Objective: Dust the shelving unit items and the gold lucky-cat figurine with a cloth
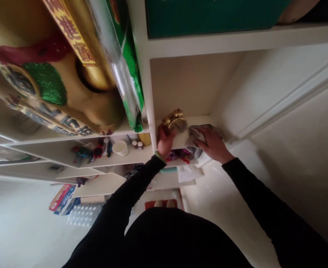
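Note:
My left hand (165, 141) is closed around a small golden ornament (175, 120) and holds it just above a white shelf board (180, 139). My right hand (214, 144) lies on a grey cloth (199, 132) and presses it against the same board, to the right of the ornament. Both arms are in black sleeves.
A large golden figure with a green patch (49, 82) fills the compartment at upper left, beside a green packet (129, 67). A lower shelf carries a white cup (120, 147), small jars and red and dark oddments. A coloured box (62, 199) lies on the floor.

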Motion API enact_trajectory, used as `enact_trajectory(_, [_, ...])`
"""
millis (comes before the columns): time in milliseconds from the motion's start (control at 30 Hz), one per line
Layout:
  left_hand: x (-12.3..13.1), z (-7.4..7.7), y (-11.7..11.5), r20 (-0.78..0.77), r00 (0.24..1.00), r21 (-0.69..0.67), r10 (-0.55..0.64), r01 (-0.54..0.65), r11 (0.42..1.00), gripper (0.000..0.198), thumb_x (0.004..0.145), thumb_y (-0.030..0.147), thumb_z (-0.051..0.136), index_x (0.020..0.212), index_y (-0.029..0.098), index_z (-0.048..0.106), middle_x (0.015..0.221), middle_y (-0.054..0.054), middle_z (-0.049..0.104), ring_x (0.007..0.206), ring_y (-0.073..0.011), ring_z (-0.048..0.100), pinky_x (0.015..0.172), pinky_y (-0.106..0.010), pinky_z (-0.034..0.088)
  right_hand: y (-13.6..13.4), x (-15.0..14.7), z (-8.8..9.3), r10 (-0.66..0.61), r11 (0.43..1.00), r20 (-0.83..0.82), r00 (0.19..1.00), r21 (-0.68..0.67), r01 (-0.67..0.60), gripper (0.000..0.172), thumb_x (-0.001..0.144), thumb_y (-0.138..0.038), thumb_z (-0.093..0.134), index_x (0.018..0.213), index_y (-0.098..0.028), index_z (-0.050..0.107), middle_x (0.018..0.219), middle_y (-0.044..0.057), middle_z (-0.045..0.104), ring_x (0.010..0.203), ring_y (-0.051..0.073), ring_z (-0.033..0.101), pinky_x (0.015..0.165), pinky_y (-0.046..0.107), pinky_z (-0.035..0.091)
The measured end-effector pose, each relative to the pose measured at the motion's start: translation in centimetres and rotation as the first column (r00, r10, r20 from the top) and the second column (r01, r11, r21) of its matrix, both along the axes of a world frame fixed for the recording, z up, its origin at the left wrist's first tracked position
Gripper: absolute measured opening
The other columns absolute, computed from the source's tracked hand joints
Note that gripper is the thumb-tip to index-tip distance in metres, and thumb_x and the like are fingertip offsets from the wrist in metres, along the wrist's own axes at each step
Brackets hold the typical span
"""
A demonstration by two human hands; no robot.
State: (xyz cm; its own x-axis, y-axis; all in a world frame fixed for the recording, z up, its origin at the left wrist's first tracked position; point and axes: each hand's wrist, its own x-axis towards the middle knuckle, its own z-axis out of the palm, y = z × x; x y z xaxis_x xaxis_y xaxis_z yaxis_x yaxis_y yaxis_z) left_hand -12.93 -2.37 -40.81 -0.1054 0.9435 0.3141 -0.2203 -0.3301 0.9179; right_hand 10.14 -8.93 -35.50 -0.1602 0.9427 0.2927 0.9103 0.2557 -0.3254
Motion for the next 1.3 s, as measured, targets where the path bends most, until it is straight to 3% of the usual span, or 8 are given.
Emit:
enact_trajectory(200, [-0.1,-0.2,0.1,0.034,0.999,-0.014,0.03,-0.03,0.999,0.056,0.087,0.059,0.09,0.115,0.025,0.055,0.122,-0.008,0.073,0.117,-0.0251,0.073,0.109,-0.042,0.06,1.2,-3.1,-1.5,0.096,0.995,-0.117,0.988,0.019,-0.095,0.066,0.092,-0.025,0.059,0.157,-0.013,0.06,0.159,0.022,0.065,0.15,0.041,0.059,0.126,0.063,0.048])
enact_trajectory(367, [-0.2,-0.1,0.2,0.031,0.999,0.022,0.007,-0.008,1.0,0.055,0.084,0.047,0.093,0.118,0.025,0.056,0.121,-0.008,0.074,0.116,-0.0252,0.073,0.11,-0.043,0.06,-4.5,-4.3,-1.2,0.299,0.946,-0.344,0.89,-0.018,-0.324,0.063,0.085,-0.015,0.055,0.146,-0.022,0.071,0.161,0.01,0.067,0.155,0.034,0.058,0.131,0.058,0.047])
enact_trajectory(567, [0.0,0.0,0.5,0.045,0.998,-0.012,-0.038,0.038,0.999,0.053,0.082,0.034,0.092,0.121,0.024,0.057,0.115,-0.006,0.072,0.111,-0.0229,0.073,0.105,-0.039,0.061,-9.1,0.3,5.4,-0.234,0.939,-0.385,0.893,-0.327,0.106,0.042,0.102,-0.058,0.053,0.111,-0.028,0.081,0.109,0.009,0.087,0.112,0.037,0.081,0.104,0.053,0.065])
enact_trajectory(667, [-0.2,-0.1,0.7,0.045,0.997,-0.022,-0.058,0.059,0.998,0.051,0.081,0.033,0.091,0.116,0.024,0.056,0.107,-0.004,0.071,0.104,-0.0217,0.073,0.1,-0.037,0.062,-8.5,1.6,9.7,-0.326,0.943,-0.295,0.898,-0.038,0.33,0.044,0.102,-0.062,0.056,0.123,-0.031,0.078,0.117,0.013,0.084,0.119,0.042,0.078,0.109,0.061,0.062])
enact_trajectory(767, [-0.5,-0.2,0.9,0.045,0.997,-0.018,-0.057,0.058,0.998,0.049,0.08,0.027,0.091,0.115,0.023,0.057,0.103,-0.002,0.069,0.101,-0.0214,0.072,0.102,-0.039,0.061,-6.8,1.1,10.9,-0.277,0.868,-0.169,0.946,0.377,0.322,0.05,0.103,-0.047,0.061,0.15,-0.029,0.064,0.148,0.017,0.071,0.143,0.042,0.065,0.125,0.06,0.051])
enact_trajectory(867, [-0.7,-0.2,1.0,0.058,0.996,-0.021,-0.064,0.066,0.998,0.049,0.08,0.023,0.09,0.117,0.024,0.058,0.106,-0.003,0.07,0.104,-0.0224,0.072,0.105,-0.041,0.061,-4.8,0.4,8.7,-0.186,0.881,-0.007,0.983,0.443,0.17,0.049,0.102,-0.039,0.06,0.147,-0.02,0.067,0.161,0.022,0.059,0.154,0.041,0.054,0.131,0.06,0.044])
enact_trajectory(1000, [-0.7,0.0,0.7,0.085,0.99,-0.003,-0.109,0.11,0.994,0.055,0.078,0.032,0.095,0.119,0.024,0.059,0.114,-0.006,0.074,0.112,-0.0257,0.074,0.107,-0.045,0.063,-3.3,0.9,4.9,0.131,0.991,0.092,0.987,-0.051,-0.127,0.063,0.102,-0.057,0.062,0.153,-0.02,0.066,0.155,0.02,0.068,0.143,0.041,0.065,0.118,0.06,0.055])
enact_trajectory(1300, [-0.5,0.2,-0.1,0.112,0.979,0.013,-0.173,0.172,0.985,0.064,0.079,0.041,0.095,0.128,0.025,0.058,0.132,-0.01,0.075,0.125,-0.0282,0.074,0.113,-0.045,0.061,1.2,-0.7,-2.3,-0.149,0.987,0.204,0.968,0.088,0.133,0.066,0.108,-0.053,0.047,0.158,-0.012,0.06,0.171,0.025,0.052,0.154,0.048,0.051,0.124,0.069,0.044])
